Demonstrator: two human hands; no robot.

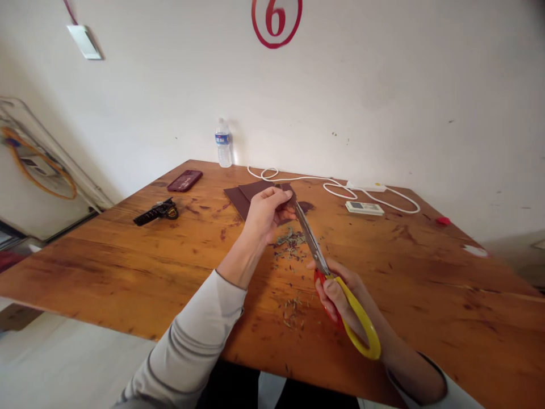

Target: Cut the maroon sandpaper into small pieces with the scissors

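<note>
My right hand [347,301] grips scissors [326,267] with yellow and red handles, the blades pointing up and away toward my left hand. My left hand [268,211] is closed in a pinch on a small dark piece at the blade tips, just above a folded brown sheet [247,196] lying on the wooden table [128,255]. Several small clippings [290,244] are scattered on the table below and between my hands.
A water bottle [223,143] stands at the far edge by the wall. A dark red phone [184,180] and a black tool [155,212] lie to the left. A white cable [332,184], power strip [367,186] and white remote [364,208] lie at the right back.
</note>
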